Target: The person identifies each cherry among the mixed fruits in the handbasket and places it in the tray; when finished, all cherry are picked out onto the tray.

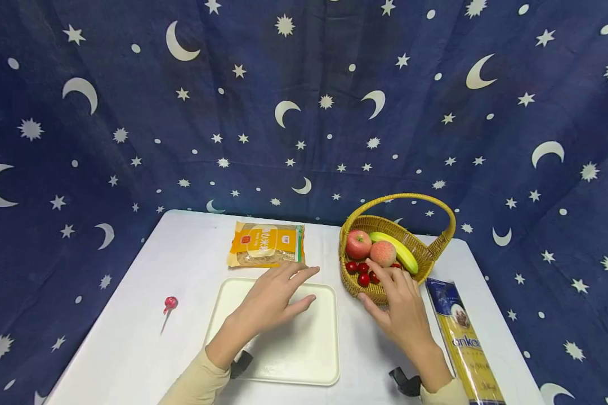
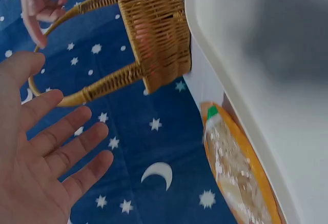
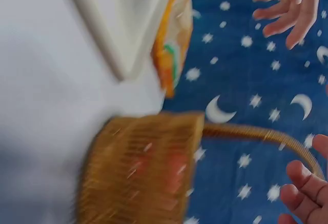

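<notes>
Over the pale rectangular tray (image 1: 304, 343), my left hand (image 1: 271, 298) hovers with fingers spread and nothing held. My right hand (image 1: 400, 306) is above the near rim of a wicker basket (image 1: 428, 261), its fingers loosely bent and holding nothing. Inside the basket lie a red apple (image 1: 358, 244), a peach (image 1: 383, 253), a banana (image 1: 397, 250) and several cherries (image 1: 363, 279), some partly covered by the right fingers. In the left wrist view the left palm (image 2: 38, 178) and spread fingers show plainly. The right wrist view catches only part of the right hand (image 3: 310, 196).
Behind the tray lies an orange packet of noodles (image 1: 266, 244). A red lollipop (image 1: 169, 306) rests on the white tablecloth (image 1: 132, 332) at the left. A long blue-and-yellow pasta packet (image 1: 463, 343) lies right of the basket. A starry blue curtain (image 1: 304, 112) hangs behind the table.
</notes>
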The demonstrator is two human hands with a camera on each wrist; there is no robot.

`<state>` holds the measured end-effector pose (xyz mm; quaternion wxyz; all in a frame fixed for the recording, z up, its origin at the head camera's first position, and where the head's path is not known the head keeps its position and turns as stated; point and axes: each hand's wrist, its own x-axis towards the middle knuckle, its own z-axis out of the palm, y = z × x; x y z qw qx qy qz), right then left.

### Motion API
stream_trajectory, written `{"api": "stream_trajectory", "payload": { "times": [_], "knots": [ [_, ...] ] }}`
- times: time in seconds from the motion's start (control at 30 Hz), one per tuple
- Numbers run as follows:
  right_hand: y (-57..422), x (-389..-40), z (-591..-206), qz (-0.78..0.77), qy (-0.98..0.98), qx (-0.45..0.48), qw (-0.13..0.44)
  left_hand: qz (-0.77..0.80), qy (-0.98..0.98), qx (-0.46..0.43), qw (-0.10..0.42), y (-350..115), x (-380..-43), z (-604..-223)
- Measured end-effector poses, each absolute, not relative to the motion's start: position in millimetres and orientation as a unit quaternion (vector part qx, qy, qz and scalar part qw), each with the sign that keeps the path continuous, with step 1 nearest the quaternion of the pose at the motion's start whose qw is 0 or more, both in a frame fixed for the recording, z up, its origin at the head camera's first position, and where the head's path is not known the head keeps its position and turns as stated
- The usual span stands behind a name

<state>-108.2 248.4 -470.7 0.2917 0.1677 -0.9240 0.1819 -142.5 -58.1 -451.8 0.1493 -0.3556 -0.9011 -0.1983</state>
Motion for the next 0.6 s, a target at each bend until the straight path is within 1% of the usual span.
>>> {"api": "stream_trajectory", "payload": {
  "times": [0.07, 0.17, 0.4, 0.5, 0.6],
  "knots": [
    [261.9, -104.5, -478.9, 0.180, -0.931, 0.134, 0.289, -0.206, -0.897, -0.368, 0.134, -48.7, -149.8, -451.5],
    [281.3, -99.8, -489.0, 0.180, -0.943, 0.078, 0.271, -0.215, -0.889, -0.389, 0.105, -33.4, -163.3, -448.0],
    [311.8, -95.1, -500.1, 0.180, -0.964, -0.063, 0.185, -0.184, -0.874, -0.446, 0.059, 10.1, -197.5, -428.1],
    [319.7, -96.3, -506.1, 0.182, -0.967, -0.097, 0.150, -0.154, -0.871, -0.464, 0.033, 32.7, -210.2, -417.2],
    [324.8, -97.3, -513.2, 0.180, -0.968, -0.112, 0.134, -0.128, -0.868, -0.479, -0.013, 53.7, -219.7, -405.0]
  ]
}}
